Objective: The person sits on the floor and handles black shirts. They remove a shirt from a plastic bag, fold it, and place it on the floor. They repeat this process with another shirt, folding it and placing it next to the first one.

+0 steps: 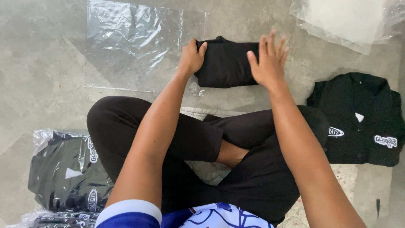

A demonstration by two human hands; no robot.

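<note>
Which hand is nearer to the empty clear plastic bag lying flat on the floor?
Left. The left hand grips the folded black garment at its left edge, right beside the clear plastic bag. The right hand rests on the garment's far side, away from the bag.

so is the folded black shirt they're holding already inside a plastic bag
No, the folded black shirt lies bare on the floor between the left hand and right hand.

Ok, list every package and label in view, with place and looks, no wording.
Empty clear bag: flat on floor, upper left.
Clear bag: top right, white sheet inside.
Bagged black shirt: lower left, white oval patches.
Unbagged black shirt: right, white patches, small white tag.
</note>
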